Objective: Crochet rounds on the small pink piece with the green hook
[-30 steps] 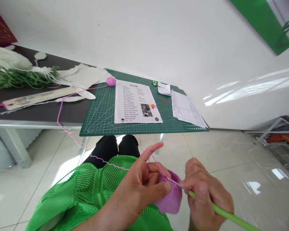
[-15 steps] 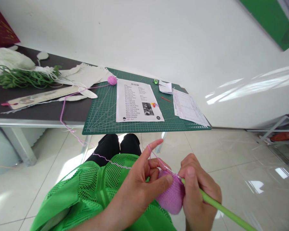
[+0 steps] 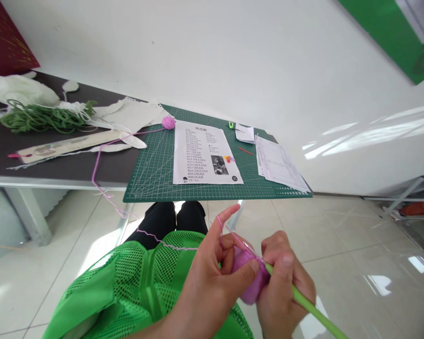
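My left hand point(image 3: 215, 278) pinches a pink crocheted piece point(image 3: 253, 289) between thumb and fingers, its index finger raised with pink yarn point(image 3: 167, 245) looped over it. In my right hand point(image 3: 286, 282) is a crochet hook point(image 3: 316, 313) with a thick green handle. The hook's metal tip sits at the upper edge of the crocheted piece, where the yarn from the raised finger meets it. From my left hand the strand runs across my lap and up over the table to a small pink yarn ball point(image 3: 168, 123).
A green cutting mat point(image 3: 151, 174) bears a printed pattern sheet point(image 3: 194, 160), a red stick point(image 3: 245, 151), a green clip point(image 3: 231, 125) and papers point(image 3: 279, 162). To the left lie green yarn point(image 3: 38, 117), a white bundle point(image 3: 24, 89) and a wooden ruler-like strip point(image 3: 74, 146).
The right hand and hook have shifted slightly left and turned, the handle now pointing more steeply downward. The crocheted piece has tilted and shows less. The view has shifted a little.
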Demonstrator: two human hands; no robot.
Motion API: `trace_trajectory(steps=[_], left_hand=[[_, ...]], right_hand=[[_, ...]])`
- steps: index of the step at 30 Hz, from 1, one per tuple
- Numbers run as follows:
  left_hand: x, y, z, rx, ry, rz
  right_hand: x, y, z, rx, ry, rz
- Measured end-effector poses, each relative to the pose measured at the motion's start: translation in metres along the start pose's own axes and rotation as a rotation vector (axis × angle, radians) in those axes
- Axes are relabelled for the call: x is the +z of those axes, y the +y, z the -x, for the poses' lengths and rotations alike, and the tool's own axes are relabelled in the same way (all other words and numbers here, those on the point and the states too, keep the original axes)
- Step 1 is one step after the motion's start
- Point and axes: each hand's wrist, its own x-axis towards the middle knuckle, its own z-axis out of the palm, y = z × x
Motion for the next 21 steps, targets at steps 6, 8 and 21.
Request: trace_trajectory(steps=[6,8,21], left_hand=[[-0.004,0.005,-0.003,-0.026,-0.055,0.07],[-0.004,0.005,-0.004,-0.021,-0.059,0.094],[0.011,-0.018,-0.001,0.023,0.18,0.108]], right_hand=[[0.008,-0.004,-0.011,0.196,-0.113,-0.239],[0.005,-0.002,-0.011,0.256,-0.141,-0.336],[-0.017,0.002,-0.03,-0.574,-0.31,0.364]])
